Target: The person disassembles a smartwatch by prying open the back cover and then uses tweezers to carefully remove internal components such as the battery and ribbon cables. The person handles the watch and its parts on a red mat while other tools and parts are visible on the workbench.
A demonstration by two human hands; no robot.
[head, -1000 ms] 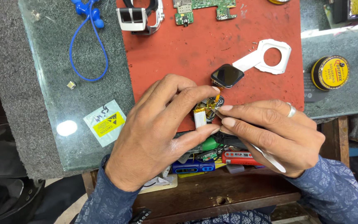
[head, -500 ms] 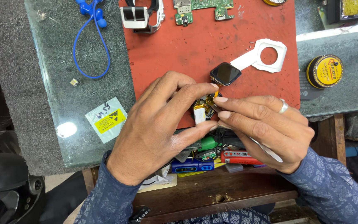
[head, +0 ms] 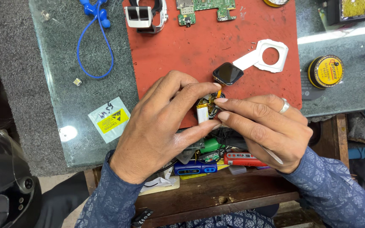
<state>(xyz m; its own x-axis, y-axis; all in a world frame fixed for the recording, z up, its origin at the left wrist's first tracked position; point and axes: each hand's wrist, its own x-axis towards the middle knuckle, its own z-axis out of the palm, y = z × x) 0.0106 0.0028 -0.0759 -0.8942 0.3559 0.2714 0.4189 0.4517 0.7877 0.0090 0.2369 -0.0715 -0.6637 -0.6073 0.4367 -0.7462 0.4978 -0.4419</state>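
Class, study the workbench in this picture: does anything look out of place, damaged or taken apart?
Yes. The small square black watch screen lies detached on the red mat, tethered by a thin cable to the opened part pinched between the left hand and right hand.

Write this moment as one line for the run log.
left hand: pinches small battery pack | right hand: fingertips on same pack, holds thin tool | nearby: dark watch screen on red mat

Bright, even light; sharp focus; glare spot on glass top [head: 67, 133].
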